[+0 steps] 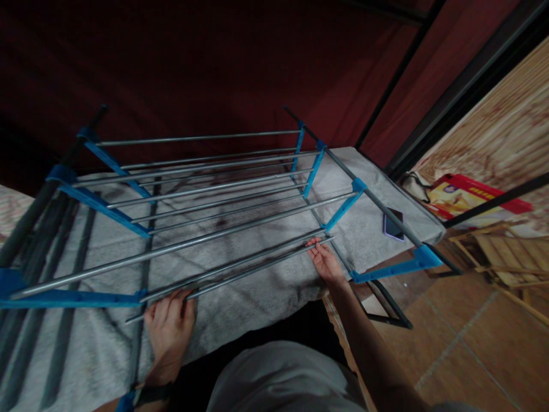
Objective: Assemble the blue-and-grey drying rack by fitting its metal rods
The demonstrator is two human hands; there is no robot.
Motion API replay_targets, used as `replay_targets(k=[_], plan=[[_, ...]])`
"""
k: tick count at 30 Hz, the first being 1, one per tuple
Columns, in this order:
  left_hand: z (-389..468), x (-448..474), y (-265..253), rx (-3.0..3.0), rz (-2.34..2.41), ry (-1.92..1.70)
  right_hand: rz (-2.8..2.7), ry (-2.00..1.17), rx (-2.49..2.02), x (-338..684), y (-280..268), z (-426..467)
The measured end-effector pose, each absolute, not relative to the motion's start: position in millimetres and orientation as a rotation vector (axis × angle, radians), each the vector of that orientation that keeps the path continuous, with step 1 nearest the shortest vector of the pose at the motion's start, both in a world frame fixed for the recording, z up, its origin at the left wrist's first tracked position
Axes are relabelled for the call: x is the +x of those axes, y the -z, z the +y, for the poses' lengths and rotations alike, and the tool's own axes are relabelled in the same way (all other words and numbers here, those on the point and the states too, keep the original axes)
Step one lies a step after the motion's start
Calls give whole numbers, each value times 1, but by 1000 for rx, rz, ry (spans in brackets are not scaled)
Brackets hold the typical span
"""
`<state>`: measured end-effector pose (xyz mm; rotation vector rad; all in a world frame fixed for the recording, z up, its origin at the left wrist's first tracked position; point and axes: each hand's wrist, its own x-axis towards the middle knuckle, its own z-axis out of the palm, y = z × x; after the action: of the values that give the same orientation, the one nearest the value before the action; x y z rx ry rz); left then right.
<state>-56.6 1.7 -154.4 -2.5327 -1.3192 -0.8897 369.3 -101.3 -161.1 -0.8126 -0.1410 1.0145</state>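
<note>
A thin grey metal rod (253,270) lies crosswise in front of me, held near both ends. My left hand (169,323) is closed over its left part, knuckles up, and the tip sticks out past the hand. My right hand (325,260) pinches the rod near its right end, palm partly turned up. Just beyond it stands a partly assembled rack (206,236) of metal rods joined by blue plastic brackets. The nearest blue bracket on the left (86,299) is beside my left hand; another blue bracket (386,269) is right of my right hand.
The rack stands on a grey cloth-covered surface (257,309). Several dark tubes (64,343) lie at the left. A phone (393,224) rests at the right. Beyond are a red and yellow box (472,197), a wooden slatted piece (510,257) and a tiled floor (463,343).
</note>
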Motion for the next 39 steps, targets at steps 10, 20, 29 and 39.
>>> replay_targets(k=[10, 20, 29, 39], plan=[[3, -57, 153, -2506, -1273, 904, -148, -1031, -784, 371, 163, -102], [1, -54, 153, -2517, -1288, 882, -135, -1032, -791, 372, 164, -101], [-2, -51, 150, -2413, -1368, 821, -156, -1029, -800, 371, 161, -102], [2, -67, 155, -2276, -1545, 924, -176, -1074, -822, 368, 156, -105]])
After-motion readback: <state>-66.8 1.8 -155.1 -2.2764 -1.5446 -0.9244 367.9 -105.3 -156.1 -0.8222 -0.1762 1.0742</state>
